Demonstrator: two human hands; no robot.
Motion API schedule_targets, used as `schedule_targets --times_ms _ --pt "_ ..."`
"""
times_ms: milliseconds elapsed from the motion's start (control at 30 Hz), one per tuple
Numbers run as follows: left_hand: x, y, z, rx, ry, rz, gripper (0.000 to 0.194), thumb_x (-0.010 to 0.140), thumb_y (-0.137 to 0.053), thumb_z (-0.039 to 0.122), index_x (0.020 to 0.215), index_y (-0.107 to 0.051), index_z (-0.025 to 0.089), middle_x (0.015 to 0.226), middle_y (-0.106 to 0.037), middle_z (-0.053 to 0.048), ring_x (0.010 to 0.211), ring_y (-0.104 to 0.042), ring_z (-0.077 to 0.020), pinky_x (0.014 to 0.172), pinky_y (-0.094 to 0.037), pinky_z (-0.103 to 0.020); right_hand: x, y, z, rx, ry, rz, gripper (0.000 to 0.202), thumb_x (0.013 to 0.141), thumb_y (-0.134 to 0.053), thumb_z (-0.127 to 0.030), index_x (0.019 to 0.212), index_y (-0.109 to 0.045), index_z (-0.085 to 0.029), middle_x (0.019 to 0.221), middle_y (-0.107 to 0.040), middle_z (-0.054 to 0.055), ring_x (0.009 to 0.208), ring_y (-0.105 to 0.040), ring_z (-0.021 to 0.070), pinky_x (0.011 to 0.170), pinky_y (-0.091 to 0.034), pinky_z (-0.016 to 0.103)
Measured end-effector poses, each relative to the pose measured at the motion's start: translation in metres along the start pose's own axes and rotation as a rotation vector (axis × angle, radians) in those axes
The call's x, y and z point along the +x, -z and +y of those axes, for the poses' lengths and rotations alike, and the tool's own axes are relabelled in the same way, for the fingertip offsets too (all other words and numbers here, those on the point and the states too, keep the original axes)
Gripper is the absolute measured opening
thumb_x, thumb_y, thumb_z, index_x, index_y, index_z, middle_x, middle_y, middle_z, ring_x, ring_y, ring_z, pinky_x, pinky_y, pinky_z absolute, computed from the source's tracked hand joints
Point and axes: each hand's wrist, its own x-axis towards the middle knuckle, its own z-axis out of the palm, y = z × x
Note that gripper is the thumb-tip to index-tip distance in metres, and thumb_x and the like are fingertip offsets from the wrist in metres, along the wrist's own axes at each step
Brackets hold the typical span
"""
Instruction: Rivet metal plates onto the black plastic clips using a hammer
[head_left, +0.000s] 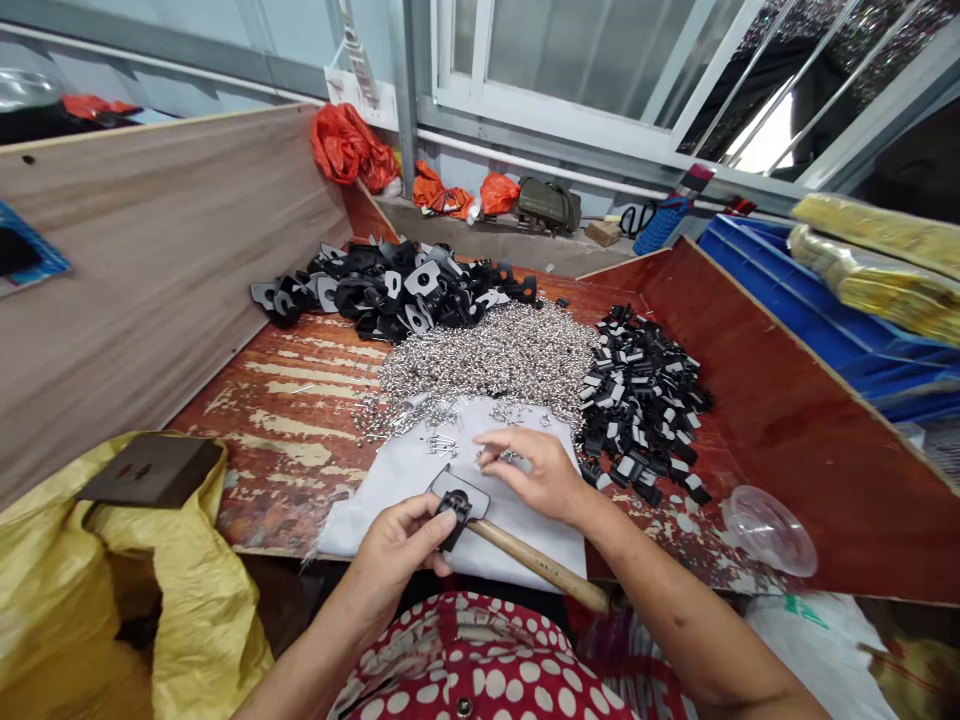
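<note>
Lower centre of the frame, over a white cloth (375, 525): the left hand (409, 535) has its fingers clamped on a black part (455, 503), a pale-faced plate visible behind it. Right hand (541, 475) at centre, just right of the part, thumb and forefinger curled toward each other; too small to tell whether the tips meet on a pin.

Risks (judged): the part could twist if the left grip is only at its near edge. A small, smooth pin could slip from the right fingers and be lost among its likes. The wooden handle (540, 565), lying slantwise close below the part, could roll if nudged; its head is not made out. A bunched cloth could scatter the loose pins on it.

Surface: red-brown table (247, 400), paint worn in pale streaks. Heap of metal pins (495, 350) at centre, black clips (637, 400) to the right, larger black pieces (405, 285) above. Clear bowl (772, 530) at lower right.

Room: window (585, 60) at top, orange bags (352, 145) upper left of centre, blue crate (787, 300) at right, yellow sack (202, 600) lower left.
</note>
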Motion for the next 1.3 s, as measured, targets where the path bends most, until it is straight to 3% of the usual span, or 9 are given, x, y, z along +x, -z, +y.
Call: schedule_targets --times_ms 67,167,333,433,533,667,867,1067,1300 --pt "0.006 -0.007 -0.002 0.013 -0.016 0.009 0.044 0.068 -0.083 0.057 0.067 -0.066 0.016 0.066 -0.049 0.003 0.053 -0.048 -0.0111 0.047 -0.044 -0.021 -0.006 0.000 -0.016 0.000 0.156 -0.058 0.031 0.099 -0.057 -0.017 0.129 -0.061 -0.021 0.096 -0.074 0.004 0.087 -0.069 0.0161 0.083 -0.056 0.031" --pt "0.011 -0.013 -0.006 0.054 -0.064 0.033 0.046 0.069 -0.082 0.059 0.063 -0.064 0.017 0.065 -0.049 0.002 0.053 -0.048 -0.0116 0.045 -0.042 -0.021 -0.015 -0.001 -0.033 -0.039 0.228 -0.113 0.039 0.099 -0.054 -0.013 0.137 -0.053 -0.019 0.099 -0.072 0.006 0.089 -0.066 0.0175 0.082 -0.056 0.032" --pt "0.007 -0.010 -0.008 0.149 -0.152 0.079 0.044 0.072 -0.081 0.053 0.057 -0.061 0.017 0.064 -0.047 0.002 0.051 -0.045 -0.0110 0.043 -0.039 -0.021 -0.032 -0.011 -0.034 0.067 0.130 -0.056 0.063 0.093 -0.063 -0.016 0.151 -0.038 -0.021 0.118 -0.068 0.010 0.101 -0.068 0.0183 0.093 -0.056 0.035" --pt "0.002 -0.002 -0.006 0.169 -0.186 0.143 0.040 0.073 -0.080 0.047 0.058 -0.059 0.018 0.066 -0.046 0.003 0.052 -0.043 -0.0101 0.043 -0.038 -0.020 -0.028 -0.014 -0.015 -0.030 -0.084 -0.006 0.048 0.095 -0.060 -0.018 0.142 -0.049 -0.020 0.117 -0.071 0.008 0.098 -0.071 0.0160 0.093 -0.055 0.032" --pt "-0.001 0.006 -0.006 0.139 -0.186 0.154 0.037 0.076 -0.078 0.045 0.060 -0.059 0.018 0.068 -0.046 0.003 0.053 -0.042 -0.0098 0.045 -0.039 -0.020 0.002 -0.014 0.014 -0.352 -0.288 -0.044 0.023 0.100 -0.052 -0.014 0.115 -0.068 -0.018 0.112 -0.076 0.006 0.102 -0.071 0.0150 0.091 -0.053 0.026" --pt "-0.003 0.011 -0.010 0.093 -0.171 0.139 0.039 0.076 -0.077 0.047 0.059 -0.057 0.018 0.067 -0.043 0.002 0.057 -0.041 -0.0124 0.044 -0.041 -0.021 0.062 -0.023 0.043 -0.539 -0.337 -0.150 0.024 0.097 -0.053 -0.010 0.104 -0.074 -0.020 0.105 -0.078 0.006 0.098 -0.072 0.0193 0.087 -0.051 0.028" --pt "-0.007 0.014 -0.008 0.042 -0.151 0.163 0.037 0.075 -0.078 0.045 0.058 -0.060 0.017 0.072 -0.049 0.000 0.059 -0.043 -0.0124 0.045 -0.041 -0.021 0.108 -0.062 0.042 -0.718 -0.324 -0.300 0.021 0.091 -0.054 -0.004 0.100 -0.071 -0.013 0.100 -0.075 0.018 0.100 -0.068 0.0258 0.094 -0.045 0.036" --pt "-0.007 0.023 -0.010 -0.027 -0.111 0.187 0.041 0.071 -0.081 0.047 0.058 -0.057 0.018 0.069 -0.047 0.002 0.054 -0.040 -0.0096 0.043 -0.039 -0.020 0.094 -0.054 0.052 -0.709 -0.301 -0.294 0.023 0.092 -0.050 -0.003 0.102 -0.068 -0.012 0.101 -0.073 0.018 0.102 -0.065 0.0261 0.097 -0.041 0.038" --pt "-0.008 0.023 -0.011 -0.160 -0.073 0.179 0.034 0.069 -0.084 0.045 0.065 -0.065 0.017 0.070 -0.048 0.002 0.058 -0.038 -0.0106 0.044 -0.041 -0.020 0.053 -0.018 0.050 -0.472 -0.311 -0.146 0.025 0.081 -0.058 0.000 0.096 -0.073 -0.015 0.092 -0.075 0.005 0.082 -0.068 0.0154 0.077 -0.050 0.025"
